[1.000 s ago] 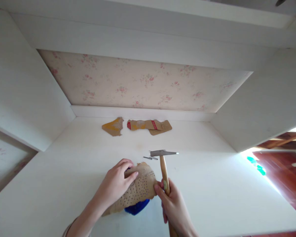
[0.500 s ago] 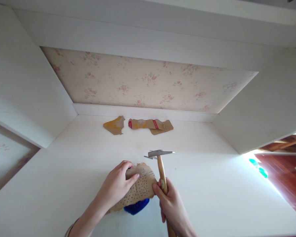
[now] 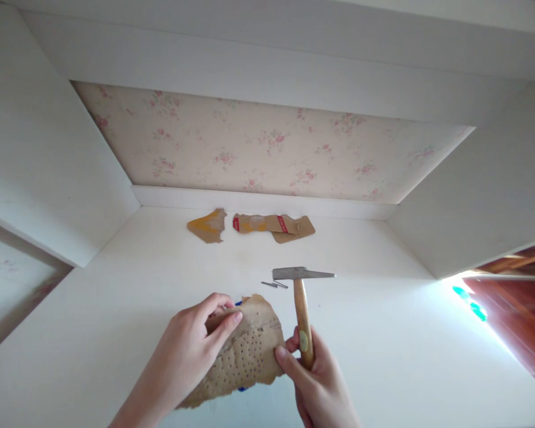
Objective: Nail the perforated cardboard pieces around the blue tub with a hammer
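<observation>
A torn piece of brown cardboard (image 3: 249,351), punched with rows of small holes, is tilted between my hands. My left hand (image 3: 189,342) grips its upper left edge between thumb and fingers. My right hand (image 3: 321,380) is closed round the wooden handle of a hammer (image 3: 302,309), and its thumb also presses on the cardboard's right edge. The hammer's grey head points away from me, its thin end to the right. Several nails (image 3: 274,285) lie on the white surface just left of the hammer head. Bits of a blue object (image 3: 243,389) show from behind the cardboard, mostly hidden.
Torn cardboard scraps (image 3: 209,226) and a strip with red labels (image 3: 261,223) lie along the back of the white surface (image 3: 374,333). White side panels (image 3: 485,178) and a floral-papered back panel (image 3: 271,142) enclose it. Reddish-brown flooring (image 3: 521,315) shows at the right.
The cardboard has turned and come down, covering most of the blue object. The hammer has shifted right with my right hand. My left hand has moved slightly left.
</observation>
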`<state>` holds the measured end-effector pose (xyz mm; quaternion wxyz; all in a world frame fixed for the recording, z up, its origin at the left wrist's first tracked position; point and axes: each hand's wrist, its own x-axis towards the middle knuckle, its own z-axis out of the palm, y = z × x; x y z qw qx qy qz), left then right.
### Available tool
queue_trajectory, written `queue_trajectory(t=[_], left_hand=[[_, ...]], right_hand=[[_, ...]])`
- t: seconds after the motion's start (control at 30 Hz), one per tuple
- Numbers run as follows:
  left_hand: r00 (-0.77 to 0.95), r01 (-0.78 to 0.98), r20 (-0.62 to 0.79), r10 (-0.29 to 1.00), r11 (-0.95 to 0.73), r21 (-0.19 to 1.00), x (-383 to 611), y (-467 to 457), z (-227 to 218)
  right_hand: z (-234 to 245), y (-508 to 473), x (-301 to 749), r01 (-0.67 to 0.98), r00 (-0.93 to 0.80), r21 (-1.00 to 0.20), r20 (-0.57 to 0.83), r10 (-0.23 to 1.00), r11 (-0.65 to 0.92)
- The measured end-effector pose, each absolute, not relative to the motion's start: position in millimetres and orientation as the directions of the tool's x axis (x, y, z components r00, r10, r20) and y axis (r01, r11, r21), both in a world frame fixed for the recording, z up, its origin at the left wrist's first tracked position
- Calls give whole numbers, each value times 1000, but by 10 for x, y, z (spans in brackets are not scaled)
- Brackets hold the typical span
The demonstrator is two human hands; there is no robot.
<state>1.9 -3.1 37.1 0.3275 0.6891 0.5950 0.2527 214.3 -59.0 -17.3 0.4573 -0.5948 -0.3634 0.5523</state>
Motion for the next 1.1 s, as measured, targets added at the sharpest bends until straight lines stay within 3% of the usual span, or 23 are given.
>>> queue_trajectory(t=[0.2,0.43,0.8,1.1], left_hand=[[209,763,-44,977,-135,632,77,80,128],[221,822,181,958,-283,494,188,100,-101],[269,836,186,945,-325,442,211,70,-109],[316,790,203,927,-375,485,136,306,78]], right_hand=[[-332,-513,2122,106,47,-916,-384,922,-387],[-427,-453,2167,80,41,-897,-433,900,-435],[-423,-446,2149,64,5,-882,-468,884,-468],[-364,-409,2260,14,87,-896,-441,893,-444]])
